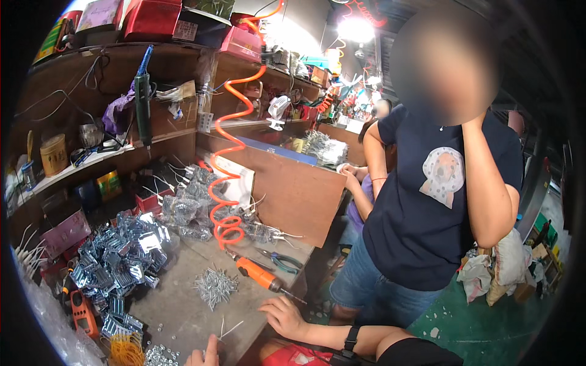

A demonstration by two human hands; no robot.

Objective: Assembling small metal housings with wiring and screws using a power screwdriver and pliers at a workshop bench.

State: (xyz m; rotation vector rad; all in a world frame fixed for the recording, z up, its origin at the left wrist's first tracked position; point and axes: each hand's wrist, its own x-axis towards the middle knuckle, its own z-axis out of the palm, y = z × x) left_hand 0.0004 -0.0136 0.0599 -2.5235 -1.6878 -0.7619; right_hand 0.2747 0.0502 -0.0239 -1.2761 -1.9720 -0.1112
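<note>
My left hand [204,355] shows at the lower edge, cut off by the frame, with its index finger stretched out and nothing visible in it. A thin white wire piece [232,329] lies just beyond that fingertip. At the table's front right edge rests my right hand [284,317], fingers apart and holding nothing. An orange power screwdriver [259,273] on a coiled orange hose [227,140] lies a little beyond it, beside green-handled pliers [281,261]. A heap of screws [215,288] sits mid-table. Small nuts [162,355] are scattered near my left hand.
Shiny metal brackets [125,259] are piled on the left, by an orange meter [83,313] and yellow rubber bands [126,349]. Plastic-wrapped parts [189,207] lie at the back against a wooden partition [296,189]. A person [421,201] stands close on the right.
</note>
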